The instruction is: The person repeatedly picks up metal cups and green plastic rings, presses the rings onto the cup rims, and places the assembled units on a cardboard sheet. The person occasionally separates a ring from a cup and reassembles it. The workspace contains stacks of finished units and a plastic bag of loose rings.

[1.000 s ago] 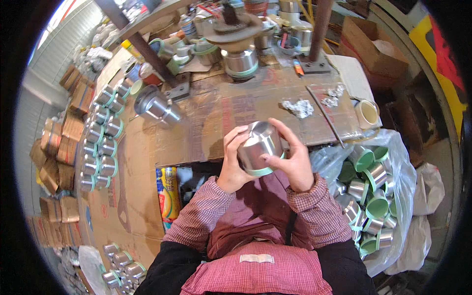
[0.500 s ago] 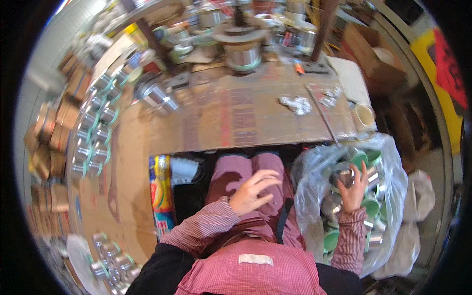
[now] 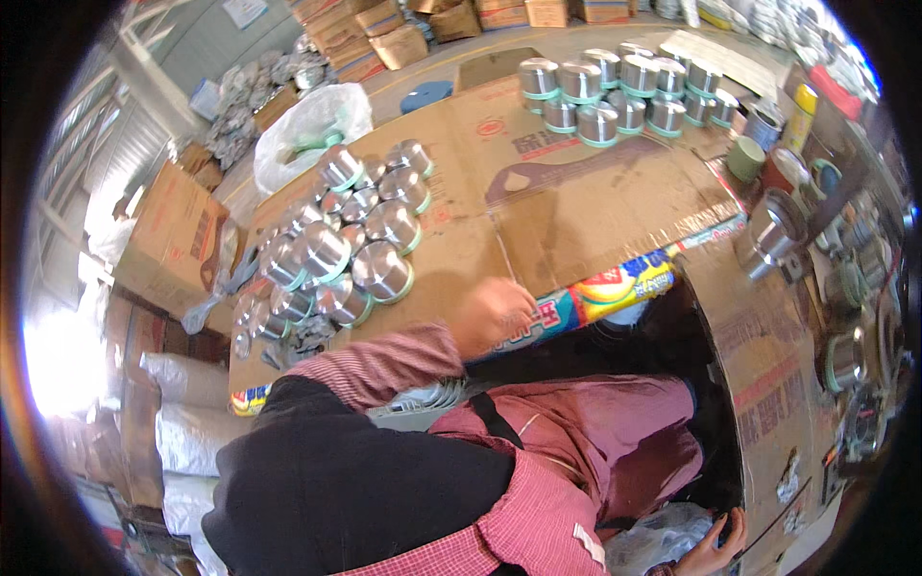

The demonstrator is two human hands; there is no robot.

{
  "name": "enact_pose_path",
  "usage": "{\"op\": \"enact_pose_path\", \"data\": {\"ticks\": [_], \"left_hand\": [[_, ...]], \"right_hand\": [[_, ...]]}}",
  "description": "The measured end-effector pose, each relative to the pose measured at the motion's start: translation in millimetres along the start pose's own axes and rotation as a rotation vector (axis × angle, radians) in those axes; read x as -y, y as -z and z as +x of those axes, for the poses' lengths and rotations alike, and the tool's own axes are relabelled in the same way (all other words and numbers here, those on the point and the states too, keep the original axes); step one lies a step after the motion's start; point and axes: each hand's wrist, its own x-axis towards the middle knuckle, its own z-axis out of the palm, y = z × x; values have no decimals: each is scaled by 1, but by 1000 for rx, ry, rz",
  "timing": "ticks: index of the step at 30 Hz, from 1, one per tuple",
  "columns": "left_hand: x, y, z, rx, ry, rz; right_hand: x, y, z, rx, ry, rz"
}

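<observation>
Large dark characters and a small round red mark stand on the cardboard sheet [image 3: 586, 226] in the upper middle of the frame. Reddish characters, partly blurred, run down the cardboard piece [image 3: 754, 322] at the right. Bright lettering covers the yellow, red and blue strip [image 3: 626, 282] right of centre. Dark print marks the carton [image 3: 154, 235] at the left. The sign [image 3: 246, 11] at upper left is too small to read.

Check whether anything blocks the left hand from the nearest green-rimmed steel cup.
Nothing visible does: between the left hand and the nearest green-rimmed steel cup, only the cardboard tabletop covering shows.
</observation>
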Motion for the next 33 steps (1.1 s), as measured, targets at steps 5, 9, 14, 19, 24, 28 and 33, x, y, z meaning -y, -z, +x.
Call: {"op": "enact_pose_path", "data": {"ticks": [5, 9, 14, 19, 24, 28, 33], "left_hand": [[53, 152, -65, -101, 593, 933], [83, 222, -103, -165, 1024, 1181], [97, 251, -105, -27, 1323, 877], [77, 235, -64, -92, 1201, 878], [37, 136, 38, -153, 301, 645], [-13, 24, 133, -6, -54, 284], [-78, -95, 210, 181, -347, 79]], "right_hand": [[25, -7, 34, 311, 55, 490], [48, -12, 52, 406, 107, 556], [69, -18, 55, 453, 112, 596], [62, -23, 42, 470, 59, 657], [63, -19, 45, 464, 2, 662], [76, -9, 61, 484, -44, 689], [94, -12, 79, 350, -25, 686]]}}
